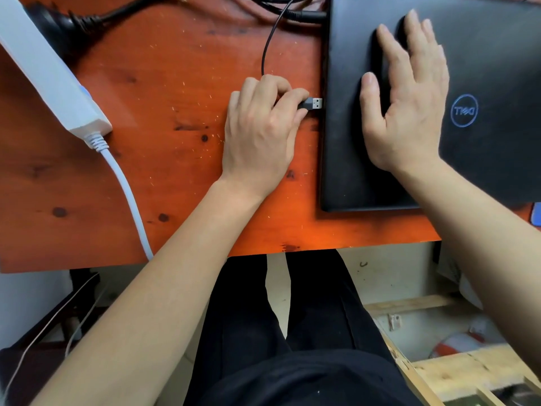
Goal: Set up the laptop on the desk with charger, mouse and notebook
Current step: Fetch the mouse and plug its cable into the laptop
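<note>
- The laptop (483, 68) lies shut and flat on the right part of the orange-brown wooden desk (161, 112), its dark lid up and the round logo toward the right; its near edge sits just inside the desk's front edge.
- The right hand (407, 112) rests palm down on the lid, fingers spread and flat, gripping nothing.
- The left hand (260, 133) rests on the desk just left of the laptop, pinching the black body of a USB plug (313, 103) between thumb and fingers.
- The plug's metal tip points at the laptop's left side and is just beside it; whether it touches the edge or has entered a port I cannot tell from this angle.
- A thin black cable (268, 45) runs from the left hand's grip up and away toward the far edge of the desk.
- A thicker black plug (307, 16) meets the laptop's left side near its far corner, apparently the charger lead.
- At the far left a white power strip (49, 71) lies slanted on the desk, with a black plug (55, 22) seated in it near the far end; its white cord (128, 197) curves down over the desk's front edge.
- A small blue object (536, 213) shows at the right margin, just past the laptop's near corner; too little of it shows to name it.
- Below the desk, the person's legs in black trousers (292, 332) are seen, with wooden framing (424, 367) on the floor to the right.
</note>
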Tool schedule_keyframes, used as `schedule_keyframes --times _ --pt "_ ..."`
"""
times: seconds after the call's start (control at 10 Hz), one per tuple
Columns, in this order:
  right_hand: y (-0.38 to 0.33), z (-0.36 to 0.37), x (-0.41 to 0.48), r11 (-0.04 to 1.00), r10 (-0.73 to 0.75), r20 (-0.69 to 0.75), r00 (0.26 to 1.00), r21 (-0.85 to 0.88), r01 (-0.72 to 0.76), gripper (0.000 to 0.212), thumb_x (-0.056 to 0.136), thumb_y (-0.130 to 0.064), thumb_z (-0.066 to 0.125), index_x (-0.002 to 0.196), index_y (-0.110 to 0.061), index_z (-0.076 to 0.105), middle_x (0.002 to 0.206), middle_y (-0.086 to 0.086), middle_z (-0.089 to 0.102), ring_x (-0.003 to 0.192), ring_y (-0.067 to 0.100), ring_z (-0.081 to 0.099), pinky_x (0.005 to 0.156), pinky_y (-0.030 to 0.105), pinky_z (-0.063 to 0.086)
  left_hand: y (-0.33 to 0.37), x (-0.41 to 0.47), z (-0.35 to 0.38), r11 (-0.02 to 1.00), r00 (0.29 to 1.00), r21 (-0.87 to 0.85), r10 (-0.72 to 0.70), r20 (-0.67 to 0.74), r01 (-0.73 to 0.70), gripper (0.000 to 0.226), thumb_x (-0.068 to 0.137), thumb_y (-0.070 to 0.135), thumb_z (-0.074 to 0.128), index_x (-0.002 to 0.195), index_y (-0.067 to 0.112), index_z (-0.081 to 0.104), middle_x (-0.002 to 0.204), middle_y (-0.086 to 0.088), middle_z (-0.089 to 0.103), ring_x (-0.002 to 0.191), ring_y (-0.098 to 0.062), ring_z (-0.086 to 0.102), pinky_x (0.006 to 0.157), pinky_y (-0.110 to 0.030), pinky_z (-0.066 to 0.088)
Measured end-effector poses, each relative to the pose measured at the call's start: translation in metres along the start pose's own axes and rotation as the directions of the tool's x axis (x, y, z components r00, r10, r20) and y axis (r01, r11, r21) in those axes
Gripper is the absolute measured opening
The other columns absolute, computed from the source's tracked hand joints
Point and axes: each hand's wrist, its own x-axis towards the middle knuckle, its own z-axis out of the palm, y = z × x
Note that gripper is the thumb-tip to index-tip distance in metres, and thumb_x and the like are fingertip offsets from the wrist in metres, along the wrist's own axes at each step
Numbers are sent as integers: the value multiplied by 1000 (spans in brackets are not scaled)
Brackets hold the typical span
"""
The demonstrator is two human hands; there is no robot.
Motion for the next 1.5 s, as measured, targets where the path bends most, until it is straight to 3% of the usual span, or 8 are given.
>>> schedule_keyframes --times 0.6,0.9,1.1,1.5 --pt "0 0 0 1000 -6 -5 1000 -1 6 50 104 -33 44 151 -18 44 162 15 31 152 33 25 124 47 16 1 2 0 999 999 -29 -44 20 44 19 97 20 60 105 13 75 98 -8 65 85 -29 56 72 -40 40" --pt "-1 0 0 1000 -4 -1 1000 -5 4 50 103 -34 43 151 -18 44 162 15 31 152 33 25 124 48 17 1 2 -1 1000 1000 -28 11 12 -11 19 96 17 62 108 11 75 99 -9 67 85 -30 57 71 -38 38" --pt "-1 -1 1 1000 -1 2 1000 -15 1 51 103 -34 43 151 -18 44 162 14 31 152 32 25 124 48 17 2 7 3 995 999 -84 52 0 -52 17 93 11 65 104 4 75 95 -15 67 83 -35 57 73 -44 46" --pt "-1 -1 2 1000 -2 6 1000 -17 2 51 103 -35 42 151 -18 44 162 14 31 152 32 25 123 49 18 -1 5 3 981 999 -189 48 22 -43 28 92 6 64 119 0 67 101 -14 68 90 -31 58 87 -28 41"
